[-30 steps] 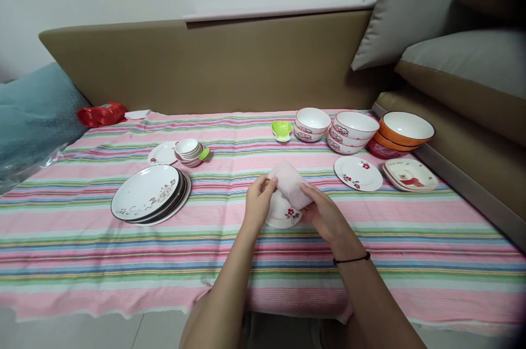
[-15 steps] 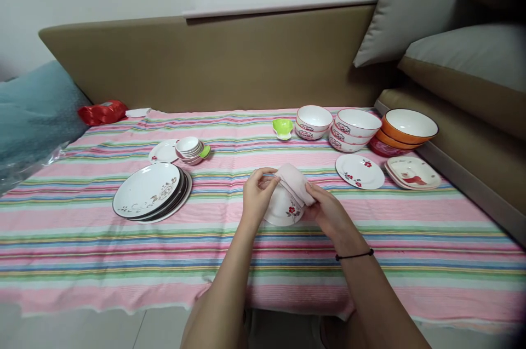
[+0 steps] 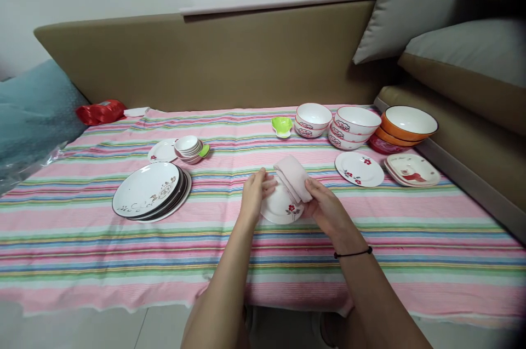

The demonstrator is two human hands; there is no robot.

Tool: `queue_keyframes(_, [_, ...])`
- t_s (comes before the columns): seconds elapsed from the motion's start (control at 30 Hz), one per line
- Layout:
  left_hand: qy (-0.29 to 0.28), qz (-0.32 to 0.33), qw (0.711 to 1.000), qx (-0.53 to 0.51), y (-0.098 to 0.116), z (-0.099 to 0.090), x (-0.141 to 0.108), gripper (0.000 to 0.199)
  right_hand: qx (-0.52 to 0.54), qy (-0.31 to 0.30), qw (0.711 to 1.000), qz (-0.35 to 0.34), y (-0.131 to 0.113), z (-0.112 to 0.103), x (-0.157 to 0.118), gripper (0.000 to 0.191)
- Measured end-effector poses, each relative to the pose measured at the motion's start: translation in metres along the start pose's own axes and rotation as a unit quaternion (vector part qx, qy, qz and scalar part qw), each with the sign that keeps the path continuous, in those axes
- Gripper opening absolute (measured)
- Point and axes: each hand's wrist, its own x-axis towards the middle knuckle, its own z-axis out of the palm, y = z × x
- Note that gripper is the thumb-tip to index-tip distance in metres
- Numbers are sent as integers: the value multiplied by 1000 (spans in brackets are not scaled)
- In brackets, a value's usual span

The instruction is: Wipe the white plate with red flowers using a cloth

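My right hand (image 3: pixel 326 204) grips a folded pale pink cloth (image 3: pixel 292 176) between thumb and fingers. Under the cloth is a small white plate (image 3: pixel 281 207) with a red flower print; the cloth covers its upper right part. At the plate's left rim is my left hand (image 3: pixel 255 193), with fingers apart and no cloth in them. Whether it touches the rim cannot be made out. A similar flowered plate (image 3: pixel 359 169) lies to the right of my right hand.
On the striped cloth (image 3: pixel 230 261), dark-rimmed plates (image 3: pixel 146 190) and small bowls (image 3: pixel 188 145) are stacked left. A green dish (image 3: pixel 281 126), white bowls (image 3: pixel 313 116), more white bowls (image 3: pixel 356 121), orange bowls (image 3: pixel 410 123) and square dishes (image 3: pixel 413 170) stand at the back and right.
My left hand has let go of the folded cloth and drawn slightly left, its fingers spreading. My right hand still grips the cloth over the plate.
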Motion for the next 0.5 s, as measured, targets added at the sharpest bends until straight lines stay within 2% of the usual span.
queue_keyframes(0.07, [-77, -113, 990, -22, -4, 3, -3, 46, -23, 3, 999, -25, 4, 0, 1, 38])
queue_keyframes(0.1, [-122, -143, 981, -38, -6, 5, -5, 51, -44, 8, 998, -37, 6, 0, 2, 40])
queue_keyframes(0.17, [-172, -133, 973, -72, -9, 11, -10, 47, -91, 26, 994, -61, 9, 1, 2, 43])
queue_keyframes(0.23, [-150, -74, 981, -98, -11, 16, -12, 38, -122, 40, 989, -74, 11, 3, 1, 43])
queue_keyframes(0.33, [-109, -17, 985, -136, -11, 20, -13, 38, -96, 16, 994, -52, 13, 8, -1, 41])
queue_keyframes(0.4, [-109, -12, 980, -165, -11, 21, -13, 37, -66, -5, 997, -28, 15, 13, -3, 42])
queue_keyframes(0.5, [-115, -18, 975, -190, -11, 20, -11, 32, -68, 1, 997, -27, 19, 18, -3, 49])
